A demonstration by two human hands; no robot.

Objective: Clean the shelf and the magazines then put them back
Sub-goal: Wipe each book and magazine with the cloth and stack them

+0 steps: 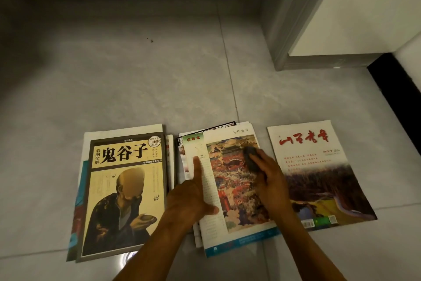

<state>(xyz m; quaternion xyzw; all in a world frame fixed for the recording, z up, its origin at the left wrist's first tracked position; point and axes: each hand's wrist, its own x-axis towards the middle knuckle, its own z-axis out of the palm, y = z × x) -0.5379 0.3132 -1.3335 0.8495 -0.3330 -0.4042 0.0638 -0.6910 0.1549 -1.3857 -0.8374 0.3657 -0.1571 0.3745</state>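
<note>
Three lots of magazines lie on the tile floor [136,76] across the lower frame. My left hand [191,194] rests flat, fingers straight, on the middle stack [230,189] — my right hand [268,178] grips a dark cloth [250,157] against its top cover. Left pile [123,189]; lone magazine [319,178] at right.
</note>
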